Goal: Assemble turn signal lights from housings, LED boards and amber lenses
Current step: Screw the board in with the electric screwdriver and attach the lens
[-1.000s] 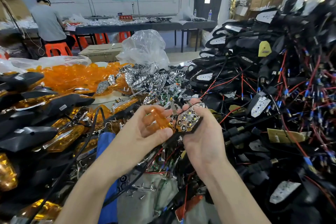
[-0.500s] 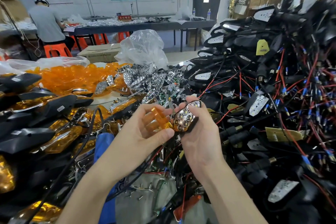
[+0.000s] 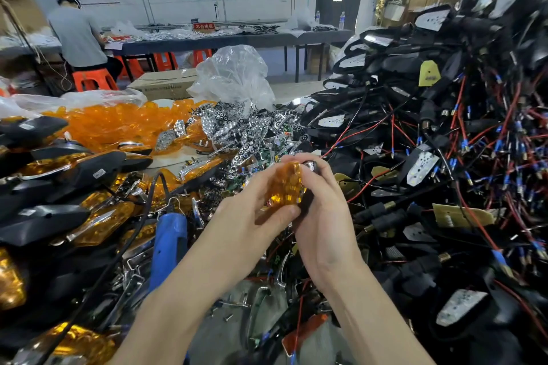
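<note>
left hand [image 3: 252, 216] grips amber lens [image 3: 284, 184], thumb below, fingers over top | right hand [image 3: 323, 216] curls round black housing [image 3: 310, 165], lens touching its face, mid-frame above the clutter | blue tool [image 3: 169, 246] beside left forearm | lens pile [image 3: 118, 124] far left | wired housings heap [image 3: 444, 127] right | person [image 3: 77, 35] at far table
</note>
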`<state>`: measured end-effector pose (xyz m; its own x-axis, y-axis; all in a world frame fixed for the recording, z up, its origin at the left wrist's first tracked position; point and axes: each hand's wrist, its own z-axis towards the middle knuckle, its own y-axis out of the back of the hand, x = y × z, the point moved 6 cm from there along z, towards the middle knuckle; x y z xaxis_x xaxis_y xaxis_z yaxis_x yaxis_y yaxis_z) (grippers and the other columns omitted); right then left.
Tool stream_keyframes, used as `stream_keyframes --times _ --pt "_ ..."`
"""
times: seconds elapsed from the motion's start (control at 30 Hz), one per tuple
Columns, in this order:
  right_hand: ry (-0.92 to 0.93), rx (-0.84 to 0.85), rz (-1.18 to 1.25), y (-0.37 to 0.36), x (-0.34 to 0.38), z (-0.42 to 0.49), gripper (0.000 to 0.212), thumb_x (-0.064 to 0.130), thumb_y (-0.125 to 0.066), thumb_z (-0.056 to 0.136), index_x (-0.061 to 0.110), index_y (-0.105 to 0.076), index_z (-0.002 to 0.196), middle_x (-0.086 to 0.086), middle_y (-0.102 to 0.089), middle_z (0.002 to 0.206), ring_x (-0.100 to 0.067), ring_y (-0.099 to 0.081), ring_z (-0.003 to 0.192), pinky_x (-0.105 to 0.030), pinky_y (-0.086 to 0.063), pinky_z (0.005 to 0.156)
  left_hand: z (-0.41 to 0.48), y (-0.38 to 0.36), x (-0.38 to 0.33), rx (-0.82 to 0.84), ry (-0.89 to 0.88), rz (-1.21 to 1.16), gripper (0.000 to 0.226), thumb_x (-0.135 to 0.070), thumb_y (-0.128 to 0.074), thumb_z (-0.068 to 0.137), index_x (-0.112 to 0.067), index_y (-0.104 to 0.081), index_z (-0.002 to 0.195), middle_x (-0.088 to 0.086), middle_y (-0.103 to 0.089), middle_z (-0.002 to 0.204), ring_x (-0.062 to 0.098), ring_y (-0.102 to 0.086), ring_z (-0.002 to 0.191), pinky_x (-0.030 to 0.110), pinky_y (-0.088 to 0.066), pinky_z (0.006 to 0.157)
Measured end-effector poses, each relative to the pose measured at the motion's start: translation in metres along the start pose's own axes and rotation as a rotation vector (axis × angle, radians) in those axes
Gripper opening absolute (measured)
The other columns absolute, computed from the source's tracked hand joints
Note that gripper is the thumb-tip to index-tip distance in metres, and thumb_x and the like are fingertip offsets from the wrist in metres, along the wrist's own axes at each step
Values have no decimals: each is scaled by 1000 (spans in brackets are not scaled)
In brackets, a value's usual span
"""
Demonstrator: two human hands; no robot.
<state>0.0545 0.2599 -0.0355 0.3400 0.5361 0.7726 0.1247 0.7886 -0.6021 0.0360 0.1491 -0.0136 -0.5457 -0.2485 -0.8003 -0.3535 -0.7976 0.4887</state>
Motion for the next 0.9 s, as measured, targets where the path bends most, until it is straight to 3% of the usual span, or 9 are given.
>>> stream_keyframes --times 0.17,0.27,0.33,0.43,0.53,0.7,0.8,0.9 --pt "58 36 -16 -4 6 -1 15 25 -59 93 20 -68 103 2 -71 113 -11 -63 96 -43 -44 93 2 2 -4 -12 -17 44 57 -42 -65 89 -80 -34 118 -53 -53 109 -23 -54 104 3 -42 87" --pt "63 26 -7 -2 5 0 21 28 -56 94 15 -66 108 -1 -69 114 -15 -60 101 -46 -42 98 1 -1 -2 0 -6 94 56 -49 -59 87 -83 -28 118 -51 -54 105 -14 -56 102 24 -47 100" --pt "58 23 -41 -3 3 0 31 37 -57 92 14 -67 110 -3 -68 116 -17 -58 103 -45 -44 98 1 -1 0 9 -9 97 56 -49 -57 88 -81 -27 123 -50 -54 108 -9 -57 110 31 -48 104" --pt "108 9 -189 -4 3 -1 25 38 -69 82 23 -70 103 5 -70 112 -9 -64 97 -29 -53 84 2 -3 -2 21 -59 116 47 -41 -58 96 -61 -40 134 -37 -58 121 -11 -56 114 20 -48 96" --pt "176 -29 -260 0 4 0 12 25 -70 88 26 -71 100 8 -73 109 -6 -68 95 -20 -54 79 3 -3 -2 11 -51 77 42 -47 -56 92 -46 -50 133 -27 -53 126 -8 -55 114 13 -47 93" --pt "193 4 -346 -5 3 -4 25 33 -52 98 18 -66 114 9 -72 118 -8 -67 109 -33 -57 92 -1 3 4 70 42 -192 41 -47 -50 94 -44 -51 135 -19 -61 128 -4 -58 118 14 -46 96" --pt "234 30 -387 -6 7 -7 24 32 -46 101 18 -63 111 11 -70 125 -3 -63 117 -16 -50 91 -3 -1 6 120 96 -307 39 -40 -50 96 -38 -51 135 -19 -66 124 -3 -59 117 9 -44 93" --pt "219 93 -437 -7 6 -6 22 36 -43 103 26 -61 111 19 -64 135 2 -56 127 -15 -47 97 -2 0 8 74 131 -339 43 -36 -54 93 -27 -55 134 -5 -70 120 9 -64 115 18 -49 94"
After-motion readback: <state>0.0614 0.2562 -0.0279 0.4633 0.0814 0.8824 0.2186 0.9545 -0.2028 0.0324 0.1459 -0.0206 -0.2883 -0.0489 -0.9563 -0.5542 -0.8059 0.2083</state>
